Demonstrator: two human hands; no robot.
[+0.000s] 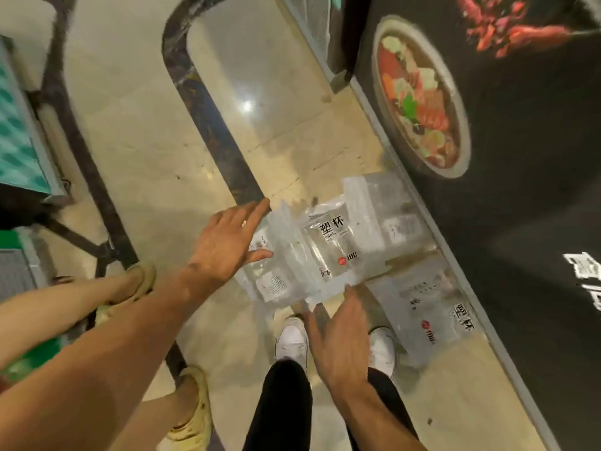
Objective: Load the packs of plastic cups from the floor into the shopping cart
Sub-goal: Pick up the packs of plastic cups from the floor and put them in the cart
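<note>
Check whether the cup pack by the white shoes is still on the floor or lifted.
On the floor: the pack near the right shoe lies flat beside the dark wall panel, and neither hand touches it.

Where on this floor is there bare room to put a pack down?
Bare tile lies beyond the left hand, between the dark curved floor band and the black food poster. It is crowded near the cup packs, white shoes and right hand.

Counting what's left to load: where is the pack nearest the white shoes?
In the head view, lower right: the pack lies on the floor beside the right white shoe, along the dark wall's base.
</note>
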